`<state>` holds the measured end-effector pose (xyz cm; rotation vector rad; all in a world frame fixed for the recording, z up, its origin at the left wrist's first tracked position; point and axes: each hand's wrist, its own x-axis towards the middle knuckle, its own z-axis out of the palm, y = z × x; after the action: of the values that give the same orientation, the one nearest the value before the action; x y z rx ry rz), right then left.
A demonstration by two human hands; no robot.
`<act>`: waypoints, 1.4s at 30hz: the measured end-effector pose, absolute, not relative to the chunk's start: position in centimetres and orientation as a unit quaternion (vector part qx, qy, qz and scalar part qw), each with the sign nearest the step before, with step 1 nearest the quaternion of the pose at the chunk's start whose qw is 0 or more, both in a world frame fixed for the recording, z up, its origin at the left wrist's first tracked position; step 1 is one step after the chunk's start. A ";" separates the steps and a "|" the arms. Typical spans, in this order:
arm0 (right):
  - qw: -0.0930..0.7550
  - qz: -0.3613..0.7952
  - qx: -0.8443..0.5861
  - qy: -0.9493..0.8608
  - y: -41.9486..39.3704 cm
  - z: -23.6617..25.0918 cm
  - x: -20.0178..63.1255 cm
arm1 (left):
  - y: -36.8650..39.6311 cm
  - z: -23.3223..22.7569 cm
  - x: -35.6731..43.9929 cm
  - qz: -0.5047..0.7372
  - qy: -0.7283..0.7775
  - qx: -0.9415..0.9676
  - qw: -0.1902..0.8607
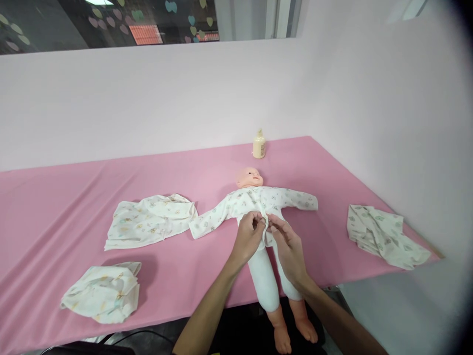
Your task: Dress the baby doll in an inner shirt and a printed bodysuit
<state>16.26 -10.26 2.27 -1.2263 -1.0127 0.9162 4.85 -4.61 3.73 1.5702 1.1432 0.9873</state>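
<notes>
The left hand (249, 236) and right hand (290, 249) hide part of the shirt (253, 198); whether the white strip (265, 226) at their fingertips is tie or hem cannot be told. Beyond them, the bottle's label (262, 148) is too small to read. Far left of the left hand, the frame cuts off the bench (166, 276).

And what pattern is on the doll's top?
The top has small scattered motifs on white, seen in the head view.

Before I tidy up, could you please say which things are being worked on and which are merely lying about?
In use: left hand, right hand, doll, patterned top.

Seemingly just nearby: pump bottle; spread cloth and bundled cloth, left; crumpled cloth, right.
</notes>
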 end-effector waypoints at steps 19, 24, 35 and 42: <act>0.544 0.497 -0.527 -0.424 -7.3 3.4 18.2 | -4.6 3.7 5.0 0.392 0.492 0.644 0.436; 0.537 0.406 -0.562 -0.480 -7.5 3.0 17.7 | -4.5 3.7 4.9 0.387 0.493 0.643 0.440; 0.534 0.397 -0.545 -0.510 -7.4 2.5 18.0 | -4.4 3.9 4.7 0.377 0.492 0.640 0.454; 0.531 0.413 -0.507 -0.538 -7.0 2.5 18.2 | -4.1 4.3 4.5 0.356 0.496 0.621 0.491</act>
<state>18.19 -6.97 2.48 -1.2107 -1.2842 0.9853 4.47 -4.13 4.26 1.5077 1.2047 0.8645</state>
